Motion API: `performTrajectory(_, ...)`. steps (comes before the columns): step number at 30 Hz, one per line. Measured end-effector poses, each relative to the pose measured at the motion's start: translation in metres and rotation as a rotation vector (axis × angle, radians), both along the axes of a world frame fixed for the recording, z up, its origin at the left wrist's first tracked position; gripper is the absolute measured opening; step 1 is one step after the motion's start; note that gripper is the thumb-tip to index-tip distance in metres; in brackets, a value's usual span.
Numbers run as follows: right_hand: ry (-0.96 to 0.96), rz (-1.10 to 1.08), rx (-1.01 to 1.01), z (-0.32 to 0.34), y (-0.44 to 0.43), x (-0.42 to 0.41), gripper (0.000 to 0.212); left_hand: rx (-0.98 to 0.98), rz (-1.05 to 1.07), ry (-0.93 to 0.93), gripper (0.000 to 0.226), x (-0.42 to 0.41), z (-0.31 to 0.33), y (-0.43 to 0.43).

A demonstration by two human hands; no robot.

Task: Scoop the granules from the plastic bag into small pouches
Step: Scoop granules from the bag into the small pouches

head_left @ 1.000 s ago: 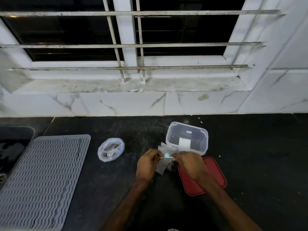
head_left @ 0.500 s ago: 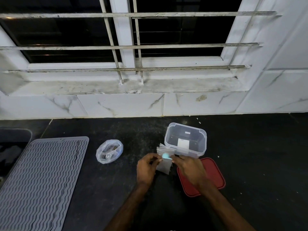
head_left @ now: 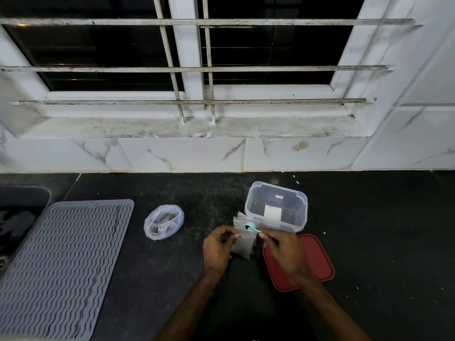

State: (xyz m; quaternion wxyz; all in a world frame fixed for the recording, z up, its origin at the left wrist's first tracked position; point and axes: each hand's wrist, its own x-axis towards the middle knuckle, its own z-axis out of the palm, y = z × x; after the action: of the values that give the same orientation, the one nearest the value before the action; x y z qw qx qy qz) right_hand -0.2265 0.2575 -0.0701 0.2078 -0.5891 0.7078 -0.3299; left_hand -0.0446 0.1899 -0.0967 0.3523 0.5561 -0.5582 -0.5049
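Granules (head_left: 247, 226) are sitting in the teal spoon (head_left: 251, 227), which the right hand (head_left: 283, 247) is pinching above small pouches (head_left: 242, 244) that the left hand (head_left: 219, 247) is pinching. The plastic bag (head_left: 163, 225) is lying well to their left. Tipping against a closed pouch mouth is risking a spill onto the bench (head_left: 369, 217).

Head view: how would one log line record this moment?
left hand: pinches pouches | right hand: holds blue spoon at pouches' top | plastic bag: apart, untouched

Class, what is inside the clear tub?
The tub shows a white patch and a dark floor. The pouches and spoon cover its near corner.
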Motion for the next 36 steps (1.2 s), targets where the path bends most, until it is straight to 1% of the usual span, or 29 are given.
performTrajectory(2,0.0,-0.007,-0.015,-0.001,-0.002,-0.001,0.024,0.0,0.006,-0.007,0.015,0.0,0.001,0.0)
performTrajectory(5,0.159,0.056,-0.04,-0.004,-0.001,-0.003,0.027,-0.004,-0.007,0.001,0.016,-0.002,0.0,0.0)
performTrajectory(6,0.263,0.088,-0.069,-0.006,0.0,-0.004,0.032,-0.003,-0.011,0.003,0.016,-0.002,0.0,0.0)
performTrajectory(8,0.515,0.158,-0.11,-0.011,0.002,-0.005,0.05,-0.014,-0.021,-0.003,0.015,-0.002,0.0,-0.002)
performTrajectory(9,0.577,0.164,-0.135,-0.014,0.003,-0.005,0.058,-0.022,-0.023,-0.002,0.015,-0.003,0.0,-0.002)
performTrajectory(11,0.599,0.139,-0.18,-0.017,0.006,-0.005,0.065,-0.026,-0.021,0.003,0.013,-0.003,0.001,-0.001)
performTrajectory(12,0.596,0.139,-0.211,-0.018,0.006,-0.004,0.063,-0.026,-0.021,0.002,0.012,-0.004,0.0,-0.001)
performTrajectory(13,0.587,0.142,-0.242,-0.019,0.007,-0.003,0.057,-0.023,-0.026,0.003,0.013,-0.004,-0.001,-0.001)
performTrajectory(15,0.534,0.138,-0.272,-0.017,0.009,-0.001,0.04,-0.01,-0.025,0.009,0.015,-0.004,-0.001,0.001)
performTrajectory(18,0.422,0.138,-0.2,-0.016,0.008,0.001,0.039,0.005,-0.015,0.001,0.016,-0.004,-0.001,0.001)
performTrajectory(19,0.343,0.125,-0.159,-0.016,0.008,0.002,0.036,0.006,-0.015,0.005,0.016,-0.003,-0.002,0.001)
performTrajectory(22,0.021,-0.049,-0.096,-0.017,0.004,0.005,0.025,0.033,0.004,0.019,0.017,-0.003,0.002,0.001)
performTrajectory(24,-0.149,-0.107,-0.071,-0.013,0.001,0.007,0.021,0.029,0.008,0.026,0.018,-0.003,0.002,0.002)
performTrajectory(26,-0.259,-0.121,-0.078,-0.007,-0.001,0.008,0.025,0.03,0.009,0.024,0.016,-0.004,0.005,0.002)
performTrajectory(28,-0.33,-0.139,-0.083,-0.003,-0.003,0.008,0.029,0.032,0.01,0.023,0.014,-0.004,0.004,0.002)
performTrajectory(30,-0.329,-0.139,-0.088,-0.002,-0.003,0.008,0.03,0.031,0.009,0.028,0.014,-0.005,0.005,0.003)
performTrajectory(31,-0.295,-0.128,-0.098,-0.004,-0.002,0.007,0.027,0.029,0.008,0.03,0.014,-0.005,0.005,0.003)
performTrajectory(33,-0.168,-0.064,-0.108,-0.011,0.001,0.005,0.022,0.023,0.004,0.027,0.014,-0.004,0.004,0.002)
performTrajectory(36,0.099,0.054,-0.078,-0.02,0.006,0.0,0.023,0.015,-0.017,0.009,0.017,-0.004,0.003,0.001)
